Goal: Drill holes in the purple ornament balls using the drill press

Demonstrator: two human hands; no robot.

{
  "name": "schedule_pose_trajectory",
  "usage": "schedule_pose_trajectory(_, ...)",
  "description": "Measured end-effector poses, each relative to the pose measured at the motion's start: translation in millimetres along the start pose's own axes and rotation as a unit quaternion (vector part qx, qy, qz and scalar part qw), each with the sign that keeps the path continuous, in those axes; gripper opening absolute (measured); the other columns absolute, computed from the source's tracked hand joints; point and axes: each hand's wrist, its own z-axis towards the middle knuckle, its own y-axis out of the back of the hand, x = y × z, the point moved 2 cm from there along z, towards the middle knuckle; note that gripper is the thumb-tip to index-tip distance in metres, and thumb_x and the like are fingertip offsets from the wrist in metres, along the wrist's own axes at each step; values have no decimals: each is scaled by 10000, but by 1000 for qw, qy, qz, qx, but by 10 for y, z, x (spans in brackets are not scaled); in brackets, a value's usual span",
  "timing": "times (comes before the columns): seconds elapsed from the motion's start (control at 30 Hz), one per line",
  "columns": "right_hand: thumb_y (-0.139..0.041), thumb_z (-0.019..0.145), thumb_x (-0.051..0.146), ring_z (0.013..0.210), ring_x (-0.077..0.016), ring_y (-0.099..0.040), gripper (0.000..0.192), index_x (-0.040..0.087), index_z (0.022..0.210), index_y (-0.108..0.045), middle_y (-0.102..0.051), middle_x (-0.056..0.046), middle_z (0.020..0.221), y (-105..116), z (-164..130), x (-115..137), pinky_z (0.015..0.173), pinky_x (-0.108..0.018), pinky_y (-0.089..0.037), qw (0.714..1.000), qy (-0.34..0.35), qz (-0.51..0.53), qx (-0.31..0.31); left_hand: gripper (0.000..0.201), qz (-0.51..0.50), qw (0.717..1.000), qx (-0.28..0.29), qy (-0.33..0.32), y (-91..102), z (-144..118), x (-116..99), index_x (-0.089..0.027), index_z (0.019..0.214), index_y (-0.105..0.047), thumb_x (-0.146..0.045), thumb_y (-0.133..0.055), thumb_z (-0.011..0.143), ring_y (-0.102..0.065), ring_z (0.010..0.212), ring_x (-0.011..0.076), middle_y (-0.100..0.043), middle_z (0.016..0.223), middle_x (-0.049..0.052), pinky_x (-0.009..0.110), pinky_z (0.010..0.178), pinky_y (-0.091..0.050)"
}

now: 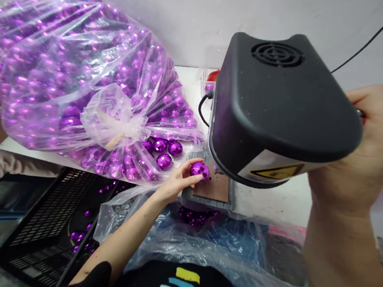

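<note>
The left hand [177, 183] pinches a purple faceted ball [199, 169] on the plate [216, 189] under the black machine head [277, 107]. The right hand [372, 149] grips something behind the machine head; its fingers are hidden. Left of the machine head lies a clear bag of purple balls [65, 71] on the table [274, 202].

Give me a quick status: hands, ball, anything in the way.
Left hand pinching purple ball on plate under machine head. Right hand gripping machine's right side. Loose balls beside plate, none on it.
</note>
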Motion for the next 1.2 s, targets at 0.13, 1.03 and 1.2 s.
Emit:
schedule_pose_trajectory(0.13, -524, 965, 433, 725, -22, -450, 307, 151, 898, -627, -534, 35, 785, 4, 5, -8, 706, -253, -326, 1000, 0, -6, -2, 567, 99, 995, -5, -34, -95, 39, 9, -201, 1289, -626, -392, -832, 796, -654, 1101, 233, -704, 1188, 73, 388, 1008, -509)
schedule_pose_trajectory(1.03, -530, 952, 350, 735, -22, -443, 247, 137, 852, -607, -542, 31, 794, -1, 11, 31, 702, -262, -329, 1000, -21, -18, -11, 464, 384, 907, -4, -174, -333, 122, 64, -251, 1273, -641, -382, -765, 845, -568, 1265, 341, -670, 1264, 108, 560, 1160, -379)
schedule_pose_trajectory(1.2, -547, 947, 337, 744, -13, -453, 236, 132, 849, -613, -549, 38, 800, 3, 15, 4, 710, -258, -325, 999, -28, -32, -19, 457, 355, 915, -12, -190, -303, 132, 239, -243, 1256, -644, -400, -766, 844, -584, 1243, 338, -701, 1216, 105, 614, 1225, -267)
